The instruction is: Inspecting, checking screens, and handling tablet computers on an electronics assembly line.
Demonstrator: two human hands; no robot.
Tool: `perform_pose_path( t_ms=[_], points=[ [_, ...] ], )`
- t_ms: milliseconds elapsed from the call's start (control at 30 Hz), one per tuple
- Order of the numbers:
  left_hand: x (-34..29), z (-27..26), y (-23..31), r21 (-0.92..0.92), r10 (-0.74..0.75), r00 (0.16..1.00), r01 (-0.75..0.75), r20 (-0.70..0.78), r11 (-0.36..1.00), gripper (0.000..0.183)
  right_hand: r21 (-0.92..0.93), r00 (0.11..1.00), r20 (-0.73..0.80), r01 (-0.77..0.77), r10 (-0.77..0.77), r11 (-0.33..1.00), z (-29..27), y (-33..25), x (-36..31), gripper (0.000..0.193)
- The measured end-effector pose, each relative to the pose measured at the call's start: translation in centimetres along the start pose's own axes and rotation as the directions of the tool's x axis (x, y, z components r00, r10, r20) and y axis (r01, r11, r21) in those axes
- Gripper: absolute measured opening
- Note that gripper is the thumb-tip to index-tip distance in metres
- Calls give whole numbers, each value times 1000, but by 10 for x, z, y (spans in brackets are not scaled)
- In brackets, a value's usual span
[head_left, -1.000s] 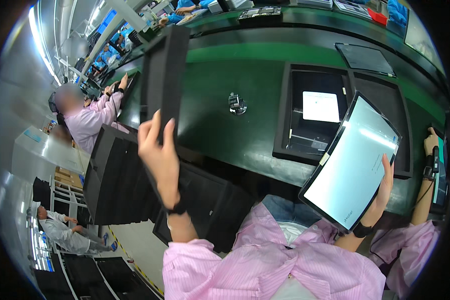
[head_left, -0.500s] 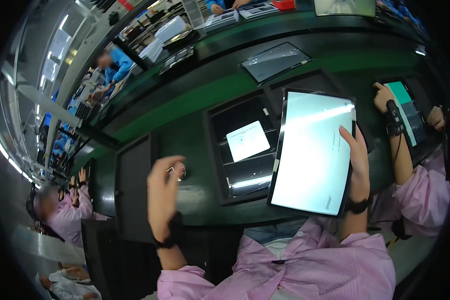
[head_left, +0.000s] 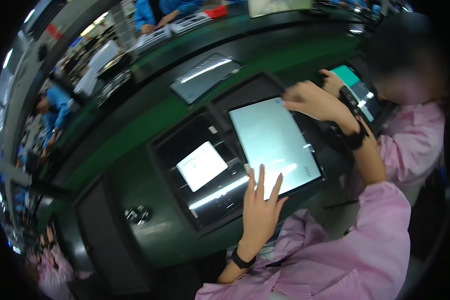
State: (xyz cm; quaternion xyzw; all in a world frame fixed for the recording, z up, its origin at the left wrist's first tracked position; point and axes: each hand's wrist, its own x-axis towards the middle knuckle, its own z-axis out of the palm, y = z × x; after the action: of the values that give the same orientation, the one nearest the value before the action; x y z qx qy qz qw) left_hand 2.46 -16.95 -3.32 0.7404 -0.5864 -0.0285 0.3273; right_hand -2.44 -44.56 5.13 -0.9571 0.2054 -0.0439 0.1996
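A large pale glossy panel lies nearly flat on a black fixture on the green bench. My right hand grips its far upper edge, with a black band on the wrist. My left hand rests flat on the panel's near edge, fingers spread, holding nothing. Just left of the panel a black tray holds a small white sheet.
A co-worker in pink sits close on the right, one hand at a teal-screened device. A grey flat panel lies further back. A small metal part and a dark tray lie to the left. People in blue work behind.
The panel, held upright in my right hand before, has come down flat onto the fixture. My left hand has dropped from the air onto the panel's near edge.
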Motion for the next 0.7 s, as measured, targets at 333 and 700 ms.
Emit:
perform_pose_path(
  t_ms=[333,700],
  points=[
    [-3,5,-10,26,24,1000,-24,-1,999,65,-581,908,135,397,-398,711,53,-36,229,75],
    [-5,11,-23,181,66,997,-58,-38,982,64,-279,899,210,432,-385,857,85,14,269,82]
  ],
)
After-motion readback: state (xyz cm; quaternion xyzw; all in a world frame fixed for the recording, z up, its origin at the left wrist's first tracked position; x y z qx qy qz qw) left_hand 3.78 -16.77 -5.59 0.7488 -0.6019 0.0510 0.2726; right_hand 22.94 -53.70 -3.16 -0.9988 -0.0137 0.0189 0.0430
